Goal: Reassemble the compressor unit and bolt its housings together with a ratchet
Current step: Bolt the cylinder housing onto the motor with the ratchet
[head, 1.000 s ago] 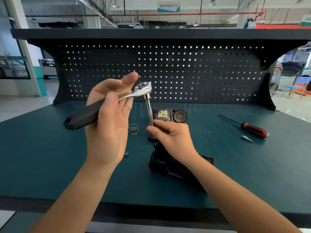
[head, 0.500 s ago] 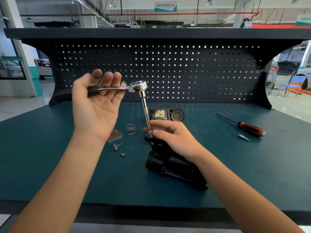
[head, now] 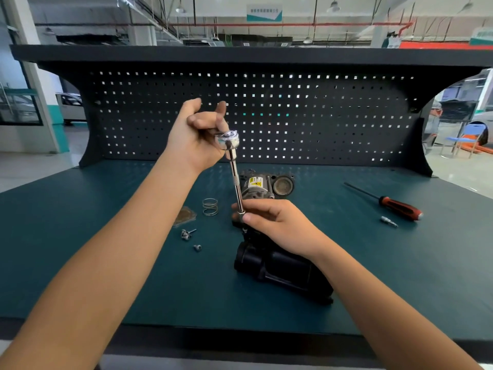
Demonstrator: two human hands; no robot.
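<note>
Left grip (head: 196,134) now tight round ratchet (head: 227,139), right grip (head: 277,222) unchanged, pinched on extension (head: 234,177).

Left hand (head: 196,134) raised, fingers (head: 205,120) curled in a grip; right hand (head: 277,225) lower, thumb and forefinger pinching.

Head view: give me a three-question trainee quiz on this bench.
1. True or false: the right hand pinches the lower end of the extension above the compressor.
2. Which tool lies on the bench to the right of the compressor? A. hammer B. screwdriver C. pliers
3. Which hand grips the ratchet?
Key: 1 true; 2 B; 3 the left hand.
</note>
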